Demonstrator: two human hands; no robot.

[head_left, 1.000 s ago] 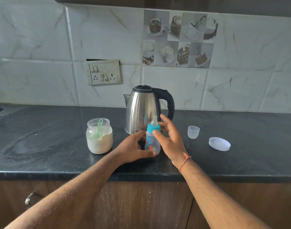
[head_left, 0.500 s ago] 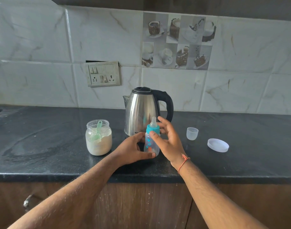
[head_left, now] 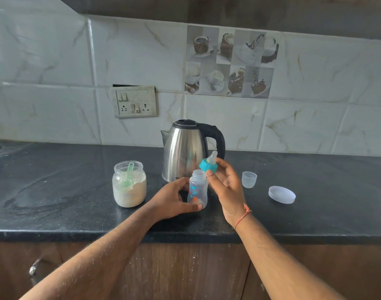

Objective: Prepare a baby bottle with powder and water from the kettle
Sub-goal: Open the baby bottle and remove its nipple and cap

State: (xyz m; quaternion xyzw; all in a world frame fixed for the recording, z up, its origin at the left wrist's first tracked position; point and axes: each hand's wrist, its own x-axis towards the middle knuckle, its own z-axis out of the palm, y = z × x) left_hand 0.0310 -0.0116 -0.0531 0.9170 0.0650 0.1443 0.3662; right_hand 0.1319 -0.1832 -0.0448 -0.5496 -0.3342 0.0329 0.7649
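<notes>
A small clear baby bottle (head_left: 197,188) with printed shapes stands on the black counter (head_left: 55,202), its mouth uncovered. My left hand (head_left: 172,199) grips its lower body. My right hand (head_left: 225,182) holds the teal nipple cap (head_left: 208,164) tilted just above and to the right of the bottle mouth. Directly behind the bottle stands a steel kettle (head_left: 186,152) with a black handle, lid down. To the left sits a lidless glass jar of white powder (head_left: 129,187) with a green scoop (head_left: 128,176) stuck in it.
A small clear cup (head_left: 249,179) and a flat round lid (head_left: 282,194) lie on the counter to the right. A switch and socket plate (head_left: 135,102) is on the tiled wall. The counter's front edge runs under my forearms, with wooden cabinets below.
The teal nipple cap was on the bottle before; now my right hand has lifted it off and up to the right. My left hand still holds the bottle on the counter.
</notes>
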